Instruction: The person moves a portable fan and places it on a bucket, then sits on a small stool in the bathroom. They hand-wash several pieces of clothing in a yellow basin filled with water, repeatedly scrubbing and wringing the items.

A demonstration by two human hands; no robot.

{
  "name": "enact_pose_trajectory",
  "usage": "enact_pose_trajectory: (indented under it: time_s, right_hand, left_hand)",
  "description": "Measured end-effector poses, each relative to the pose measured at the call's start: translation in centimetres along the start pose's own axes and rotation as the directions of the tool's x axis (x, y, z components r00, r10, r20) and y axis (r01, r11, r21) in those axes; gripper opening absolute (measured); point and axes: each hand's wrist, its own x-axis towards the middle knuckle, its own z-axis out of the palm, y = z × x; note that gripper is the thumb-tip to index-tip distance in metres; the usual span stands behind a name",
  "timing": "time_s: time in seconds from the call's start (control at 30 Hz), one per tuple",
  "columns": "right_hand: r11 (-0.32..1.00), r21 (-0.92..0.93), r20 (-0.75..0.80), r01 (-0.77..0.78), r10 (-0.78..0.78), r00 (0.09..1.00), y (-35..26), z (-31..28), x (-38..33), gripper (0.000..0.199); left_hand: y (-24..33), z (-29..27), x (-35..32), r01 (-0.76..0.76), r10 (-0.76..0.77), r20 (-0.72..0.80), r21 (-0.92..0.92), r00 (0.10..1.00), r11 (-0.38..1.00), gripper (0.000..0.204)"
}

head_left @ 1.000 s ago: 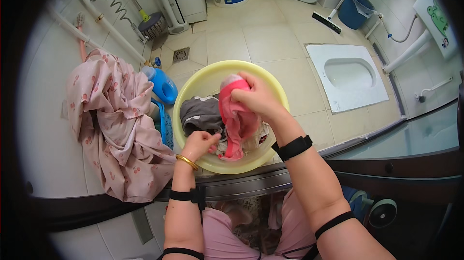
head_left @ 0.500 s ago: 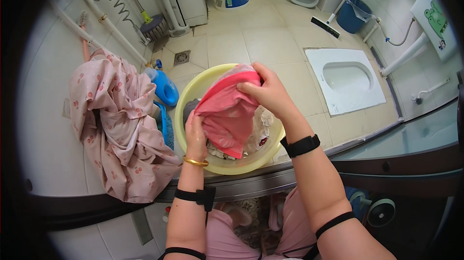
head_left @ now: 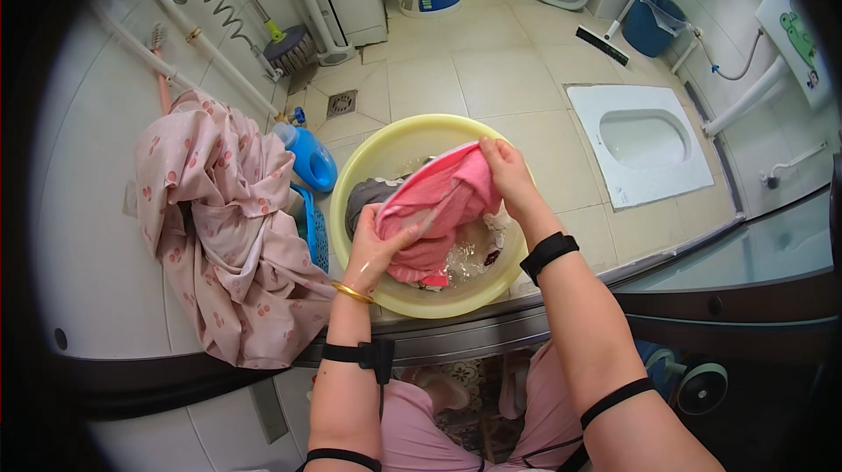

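Note:
A wet pink cloth garment [head_left: 443, 209] is stretched between my two hands over a yellow basin [head_left: 351, 175]. My left hand [head_left: 375, 248] grips its lower left edge, thumb lying across the fabric. At its upper right corner my right hand [head_left: 509, 175] is closed on the hem. The lower end of the garment hangs into the water in the basin. A grey cloth [head_left: 367, 200] lies in the basin at the left, and a pale patterned cloth [head_left: 495, 239] shows at the right. What lies beneath the pink garment is hidden.
A pink cherry-print cloth [head_left: 232, 235] hangs at the left, beside a blue bottle [head_left: 311, 159] and a blue plastic basket [head_left: 316, 231]. A squat toilet [head_left: 640, 187] is set in the floor at right. A dark door track [head_left: 456, 340] runs in front of me.
My left hand has moved right and up along the garment, and my right hand has shifted right and down. The garment's lower end has sunk into the basin, uncovering more water and grey cloth.

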Motion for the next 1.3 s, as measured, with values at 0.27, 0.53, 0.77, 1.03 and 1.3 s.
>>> enact_pose_trajectory:
  time_s: [0.27, 0.53, 0.77, 1.03, 1.3]
  right_hand:
    - [0.971, 0.218, -0.087, -0.093, 0.114, 0.990, -2.0, -1.4, -0.4, 0.035]
    - [0.593, -0.543, 0.375, 0.595, -0.462, 0.803, 1.0, 1.5, -2.7, 0.052]
    - [0.723, -0.603, 0.464, 0.338, -0.028, 0.885, 3.4, 0.9, -2.6, 0.022]
    - [0.961, -0.258, 0.285, 0.100, -0.023, 0.958, -1.8, -0.3, -1.6, 0.018]
    - [0.926, -0.111, -0.031, 0.361, -0.367, 0.930, -2.7, 6.5, -4.8, 0.017]
  left_hand:
    - [-0.1, -3.2, 0.3, 0.094, -0.152, 0.133, 0.367, 0.979, 0.926, 0.029]
    - [-0.5, -0.7, 1.4, 0.202, -0.191, 0.074, -0.488, 0.979, 0.849, 0.029]
    - [3.7, -1.9, 0.4, 0.133, -0.100, 0.097, -0.461, 0.990, 0.877, 0.031]
    - [2.3, -2.0, -0.3, -0.077, 0.065, 0.041, 0.458, 0.997, 0.886, 0.039]
    - [0.1, 2.3, 0.7, 0.212, -0.254, -0.005, -0.534, 0.967, 0.818, 0.030]
